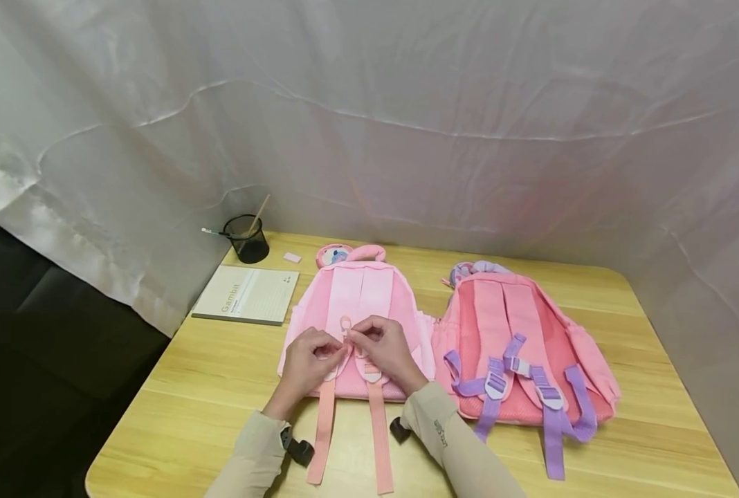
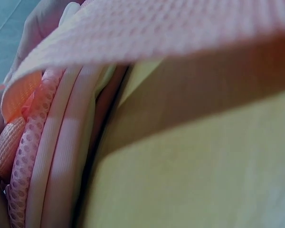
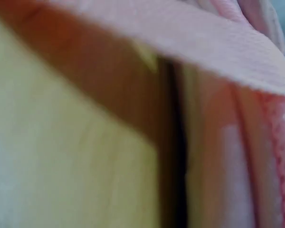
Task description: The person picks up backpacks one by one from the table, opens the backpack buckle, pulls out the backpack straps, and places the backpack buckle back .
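Note:
A light pink backpack (image 1: 400, 297) lies back side up, its shoulder straps facing me. Over the middle of it, my left hand (image 1: 307, 363) and right hand (image 1: 387, 349) meet, fingertips almost together. Both pinch a peach chest strap (image 1: 345, 324), whose looped end sticks up between them; the clip at the fingertips is mostly hidden. Two peach webbing straps (image 1: 324, 432) hang from the white adjusters toward me. In the left wrist view a webbing strap (image 2: 171, 35) crosses close to the lens, above the backpack's mesh edge (image 2: 31, 147). The right wrist view shows similar webbing (image 3: 218, 47), blurred.
To the right, touching the first, lies a coral pink backpack (image 1: 475, 311) with purple straps (image 1: 553, 443). A notebook (image 1: 251, 294), an eraser (image 1: 292, 257) and a black mesh pen cup (image 1: 254, 247) holding pencils stand at the back left. Grey curtain (image 1: 407, 138) borders the wooden table (image 1: 176, 387).

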`<state>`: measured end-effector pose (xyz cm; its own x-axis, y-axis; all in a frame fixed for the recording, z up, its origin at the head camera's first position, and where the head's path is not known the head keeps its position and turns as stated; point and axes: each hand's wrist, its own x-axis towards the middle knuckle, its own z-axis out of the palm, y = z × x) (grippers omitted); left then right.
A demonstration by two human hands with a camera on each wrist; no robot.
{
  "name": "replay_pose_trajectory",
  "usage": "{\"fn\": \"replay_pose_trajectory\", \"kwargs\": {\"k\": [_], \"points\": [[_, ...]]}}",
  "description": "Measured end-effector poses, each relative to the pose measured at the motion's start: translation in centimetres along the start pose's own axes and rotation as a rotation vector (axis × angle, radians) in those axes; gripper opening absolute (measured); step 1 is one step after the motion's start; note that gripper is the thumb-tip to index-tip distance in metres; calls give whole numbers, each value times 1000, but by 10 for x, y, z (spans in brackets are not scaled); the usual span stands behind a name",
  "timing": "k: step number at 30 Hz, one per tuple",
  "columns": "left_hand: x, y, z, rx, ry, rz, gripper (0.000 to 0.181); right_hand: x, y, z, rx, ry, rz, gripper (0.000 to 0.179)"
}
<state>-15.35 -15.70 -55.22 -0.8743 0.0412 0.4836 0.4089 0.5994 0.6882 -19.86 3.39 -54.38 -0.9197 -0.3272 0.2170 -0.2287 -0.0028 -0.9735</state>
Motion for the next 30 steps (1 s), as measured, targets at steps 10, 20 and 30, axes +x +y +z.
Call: {"fn": "replay_pose_trajectory", "kwargs": {"k": [10, 20, 30], "points": [[-3, 0, 0, 15, -30, 31, 17, 1, 2, -2, 115, 166, 1, 15], [-4, -1, 0, 42, -66, 6, 17, 4, 1, -4, 188, 270, 3, 17], [1, 1, -3, 42, -75, -8, 17, 8, -1, -4, 197, 249, 12, 17]]}}
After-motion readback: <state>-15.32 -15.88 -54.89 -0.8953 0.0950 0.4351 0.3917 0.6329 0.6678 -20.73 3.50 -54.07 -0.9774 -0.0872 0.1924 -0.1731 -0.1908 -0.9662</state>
